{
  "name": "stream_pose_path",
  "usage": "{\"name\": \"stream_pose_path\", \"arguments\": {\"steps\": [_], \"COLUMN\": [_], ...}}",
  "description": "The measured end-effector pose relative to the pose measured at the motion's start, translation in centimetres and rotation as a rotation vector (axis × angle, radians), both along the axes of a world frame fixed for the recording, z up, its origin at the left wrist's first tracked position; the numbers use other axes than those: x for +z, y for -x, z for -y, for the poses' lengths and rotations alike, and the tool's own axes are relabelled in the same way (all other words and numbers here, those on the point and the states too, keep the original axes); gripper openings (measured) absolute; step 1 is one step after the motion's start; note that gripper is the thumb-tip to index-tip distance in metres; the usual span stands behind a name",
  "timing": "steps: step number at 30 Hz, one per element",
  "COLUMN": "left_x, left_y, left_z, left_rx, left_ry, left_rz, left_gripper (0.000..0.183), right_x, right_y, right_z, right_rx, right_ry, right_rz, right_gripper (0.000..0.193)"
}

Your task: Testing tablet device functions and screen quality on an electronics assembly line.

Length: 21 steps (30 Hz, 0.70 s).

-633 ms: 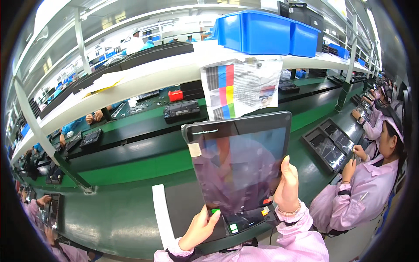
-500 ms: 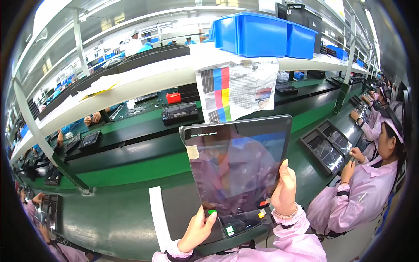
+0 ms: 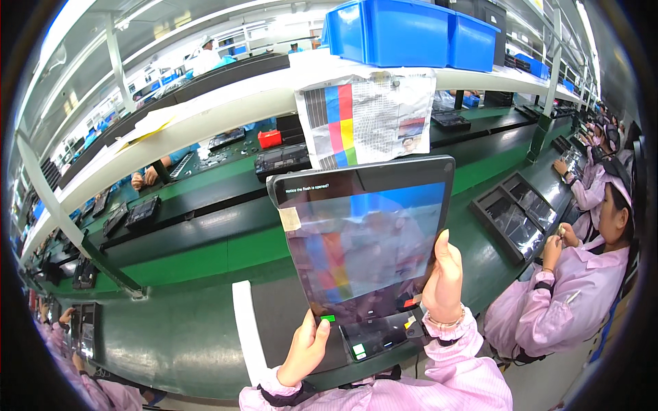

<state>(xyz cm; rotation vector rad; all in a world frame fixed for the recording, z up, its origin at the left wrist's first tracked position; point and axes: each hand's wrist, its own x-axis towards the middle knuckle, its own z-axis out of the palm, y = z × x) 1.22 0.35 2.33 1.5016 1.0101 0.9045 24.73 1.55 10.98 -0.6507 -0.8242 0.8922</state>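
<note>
Both hands hold a black tablet (image 3: 370, 240) tilted up in front of me, its lit screen facing me. My left hand (image 3: 305, 348) grips the lower left corner, thumb on the front by a green on-screen button. The right side is gripped by my right hand (image 3: 444, 284), thumb along the edge; its other fingers are hidden behind. A beige tape piece sits at the tablet's upper left. Below it, a second dark tablet-like device (image 3: 373, 337) with coloured stickers lies on a dark mat (image 3: 274, 322). Behind the tablet hangs a printed colour chart (image 3: 373, 116).
A white strip (image 3: 247, 329) borders the mat on the green bench (image 3: 164, 335). Blue bins (image 3: 404, 34) stand on the white shelf (image 3: 240, 103) above. To the right, a co-worker (image 3: 569, 288) sits by a black divided tray (image 3: 514, 212). Another black tray (image 3: 86, 332) lies at left.
The tablet and both hands have shifted slightly up and left in view. The screen now shows the colour chart's bright patches. The right co-worker's hands have lifted slightly.
</note>
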Motion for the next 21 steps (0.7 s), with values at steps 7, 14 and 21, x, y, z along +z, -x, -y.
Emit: {"name": "stream_pose_path", "arguments": {"steps": [7, 14, 21], "left_x": [0.0, 0.1, 0.1], "left_y": [-0.1, -0.1, 0.0], "left_z": [0.0, 0.1, 0.1], "left_rx": [0.022, 0.005, 0.005], "left_ry": [-0.046, 0.051, 0.072], "left_rz": [0.05, 0.143, 0.155], "left_gripper": [0.036, 0.039, 0.038], "right_x": [0.1, -0.2, 0.4], "right_y": [-0.1, 0.0, 0.1], "right_z": [-0.5, -1.0, -1.2], "right_rx": [0.033, 0.027, 0.062], "right_ry": [0.008, 0.04, 0.04], "right_rz": [0.023, 0.018, 0.027], "right_gripper": [0.043, 0.044, 0.038]}}
